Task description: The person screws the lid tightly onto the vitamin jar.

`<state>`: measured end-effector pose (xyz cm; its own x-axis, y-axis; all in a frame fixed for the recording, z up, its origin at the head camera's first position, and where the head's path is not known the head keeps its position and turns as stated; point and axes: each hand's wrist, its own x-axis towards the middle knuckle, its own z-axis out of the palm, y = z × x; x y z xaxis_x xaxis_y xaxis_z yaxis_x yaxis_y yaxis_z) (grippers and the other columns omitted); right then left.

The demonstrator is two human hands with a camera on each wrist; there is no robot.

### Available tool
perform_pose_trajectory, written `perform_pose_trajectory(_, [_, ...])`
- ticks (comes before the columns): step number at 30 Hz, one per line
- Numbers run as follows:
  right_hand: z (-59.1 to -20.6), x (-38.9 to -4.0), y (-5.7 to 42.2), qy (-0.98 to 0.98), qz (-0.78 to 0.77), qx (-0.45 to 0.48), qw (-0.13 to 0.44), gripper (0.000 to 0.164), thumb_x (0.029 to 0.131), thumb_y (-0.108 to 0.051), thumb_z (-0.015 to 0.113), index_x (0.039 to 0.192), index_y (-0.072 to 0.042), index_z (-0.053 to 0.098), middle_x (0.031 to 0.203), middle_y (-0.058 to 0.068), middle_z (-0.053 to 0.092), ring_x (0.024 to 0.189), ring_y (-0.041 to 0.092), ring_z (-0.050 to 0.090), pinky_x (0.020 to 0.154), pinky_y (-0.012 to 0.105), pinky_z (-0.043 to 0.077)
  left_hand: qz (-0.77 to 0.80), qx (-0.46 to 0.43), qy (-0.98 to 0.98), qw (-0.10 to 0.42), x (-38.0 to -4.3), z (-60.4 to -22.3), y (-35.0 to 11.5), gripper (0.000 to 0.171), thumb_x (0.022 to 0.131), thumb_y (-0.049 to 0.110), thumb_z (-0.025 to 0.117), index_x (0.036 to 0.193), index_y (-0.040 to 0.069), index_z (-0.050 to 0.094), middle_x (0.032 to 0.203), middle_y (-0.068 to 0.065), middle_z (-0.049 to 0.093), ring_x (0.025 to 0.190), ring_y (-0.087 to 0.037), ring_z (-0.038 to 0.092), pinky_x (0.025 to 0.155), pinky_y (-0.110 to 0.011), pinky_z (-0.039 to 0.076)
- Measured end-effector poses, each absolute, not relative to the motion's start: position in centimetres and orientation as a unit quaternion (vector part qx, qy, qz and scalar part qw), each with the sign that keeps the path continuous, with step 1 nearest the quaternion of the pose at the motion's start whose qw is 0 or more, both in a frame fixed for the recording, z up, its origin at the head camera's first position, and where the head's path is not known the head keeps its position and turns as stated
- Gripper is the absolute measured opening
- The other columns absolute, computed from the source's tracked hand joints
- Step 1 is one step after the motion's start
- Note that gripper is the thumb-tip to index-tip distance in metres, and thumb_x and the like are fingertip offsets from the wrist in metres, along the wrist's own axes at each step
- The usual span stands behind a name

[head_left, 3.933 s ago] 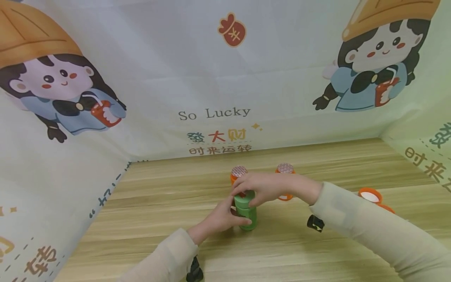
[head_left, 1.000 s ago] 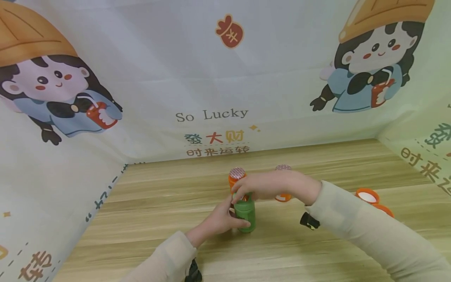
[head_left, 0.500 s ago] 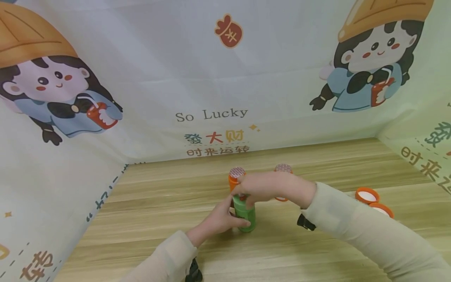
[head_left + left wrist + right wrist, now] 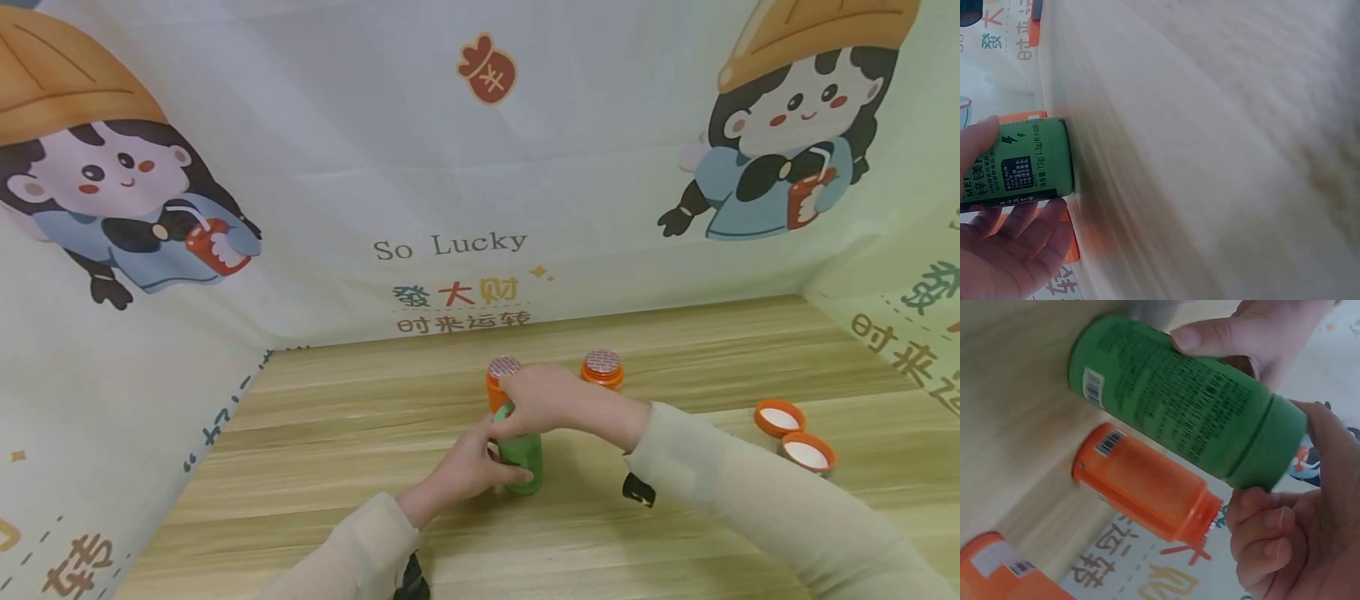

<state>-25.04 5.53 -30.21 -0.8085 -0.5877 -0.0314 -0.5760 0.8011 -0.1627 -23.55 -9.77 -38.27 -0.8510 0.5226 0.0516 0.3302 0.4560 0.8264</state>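
Note:
A green supplement bottle [image 4: 522, 458] with printed text stands on the wooden tabletop, its green cap [image 4: 1275, 440] on top. My left hand [image 4: 468, 462] grips the bottle's body low down, with the thumb [image 4: 1207, 339] across the near side. From above, my right hand [image 4: 547, 402] holds the cap between thumb and curled fingers. In the right wrist view the cap sits at the bottle's neck, a thin seam between them. The left wrist view shows the bottle's label side [image 4: 1019, 162], with fingers under it and the thumb over it.
Two uncapped orange bottles with patterned seals stand behind the green one, one close behind it [image 4: 497, 393], another to the right [image 4: 602, 373]. Two orange caps [image 4: 778, 418] lie upturned at the right, near my right sleeve [image 4: 720, 467]. A printed cloth [image 4: 337, 250] walls the table.
My right hand has turned on the cap and its forearm has swung left, uncovering the right orange bottle and the caps. The left hand and the bottle stay in place.

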Motion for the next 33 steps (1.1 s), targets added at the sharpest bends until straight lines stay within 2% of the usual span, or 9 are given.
perform_pose_trajectory(3, [-30.6,-25.2,5.5,0.959,-0.073,-0.27,0.048,0.039,0.083,-0.052,0.055,0.072,-0.015,0.047,0.057,-0.004,0.033,0.051,0.009,0.033,0.045,0.023,0.025,0.454,0.253,0.849,0.095,-23.5,-38.2,-9.7,0.05,0.074,0.014,0.077,0.117,0.006,0.054,0.11,-0.008,0.056,0.091,-0.017,0.053,0.072,-0.028,0.046])
perform_pose_trajectory(5, [-30.5,-25.2,5.6,0.962,-0.071,-0.258,0.058,0.047,0.082,-0.058,0.054,0.081,-0.011,0.055,0.064,-0.003,0.045,0.057,0.01,0.043,0.048,0.024,0.032,0.45,0.253,0.851,0.096,-23.4,-38.2,-9.7,0.052,0.073,0.013,0.077,0.119,0.005,0.053,0.11,-0.01,0.055,0.091,-0.019,0.053,0.069,-0.028,0.047])
perform_pose_trajectory(8, [-29.6,-25.0,6.2,0.948,-0.08,-0.3,0.077,0.06,0.082,-0.058,0.055,0.115,-0.007,0.057,0.101,0.006,0.06,0.088,0.017,0.057,0.068,0.03,0.046,0.444,0.253,0.854,0.101,-23.4,-38.2,-9.7,0.059,0.073,0.014,0.077,0.124,0.004,0.048,0.112,-0.011,0.056,0.093,-0.022,0.055,0.071,-0.03,0.048])
perform_pose_trajectory(11, [-28.3,-25.1,7.2,0.905,-0.079,-0.403,0.108,0.058,0.085,-0.037,0.063,0.134,-0.013,0.046,0.139,0.011,0.04,0.124,0.025,0.042,0.095,0.037,0.04,0.44,0.244,0.857,0.109,-23.5,-38.1,-9.7,0.066,0.073,0.015,0.077,0.129,0.005,0.043,0.11,-0.011,0.057,0.093,-0.023,0.056,0.073,-0.032,0.048])
perform_pose_trajectory(13, [-27.6,-25.2,7.7,0.872,-0.068,-0.468,0.13,0.051,0.083,-0.02,0.066,0.132,-0.015,0.05,0.144,0.012,0.032,0.131,0.026,0.033,0.101,0.036,0.036,0.44,0.241,0.858,0.113,-23.6,-38.1,-9.7,0.069,0.074,0.016,0.076,0.132,0.005,0.041,0.109,-0.011,0.057,0.092,-0.023,0.056,0.074,-0.033,0.048])
perform_pose_trajectory(16, [-27.2,-25.4,8.0,0.851,-0.058,-0.494,0.166,0.045,0.083,-0.005,0.065,0.125,-0.018,0.057,0.144,0.009,0.034,0.132,0.025,0.033,0.1,0.032,0.037,0.44,0.237,0.859,0.114,-23.6,-38.1,-9.8,0.072,0.074,0.017,0.077,0.133,0.005,0.039,0.108,-0.011,0.057,0.092,-0.023,0.056,0.074,-0.033,0.048])
perform_pose_trajectory(21, [-27.6,-25.4,8.1,0.847,-0.067,-0.501,0.167,0.044,0.082,0.0,0.064,0.123,-0.016,0.059,0.129,0.008,0.049,0.117,0.02,0.046,0.092,0.025,0.042,0.441,0.232,0.86,0.114,-23.6,-38.0,-9.8,0.069,0.074,0.018,0.077,0.13,0.004,0.039,0.11,-0.01,0.058,0.093,-0.023,0.055,0.074,-0.032,0.048])
perform_pose_trajectory(27, [-28.1,-25.3,7.7,0.864,-0.061,-0.478,0.144,0.042,0.086,-0.019,0.064,0.127,-0.016,0.055,0.094,-0.003,0.05,0.082,0.01,0.043,0.071,0.02,0.039,0.437,0.225,0.863,0.116,-23.6,-38.0,-9.8,0.069,0.073,0.018,0.077,0.13,0.004,0.041,0.104,-0.009,0.057,0.088,-0.02,0.055,0.07,-0.03,0.048])
perform_pose_trajectory(33, [-29.0,-25.2,7.0,0.887,-0.054,-0.449,0.089,0.042,0.085,-0.034,0.064,0.118,-0.009,0.059,0.093,-0.001,0.055,0.08,0.01,0.046,0.069,0.021,0.041,0.431,0.241,0.864,0.103,-23.5,-38.2,-9.9,0.063,0.074,0.019,0.077,0.126,0.006,0.044,0.111,-0.006,0.058,0.093,-0.02,0.055,0.072,-0.031,0.047])
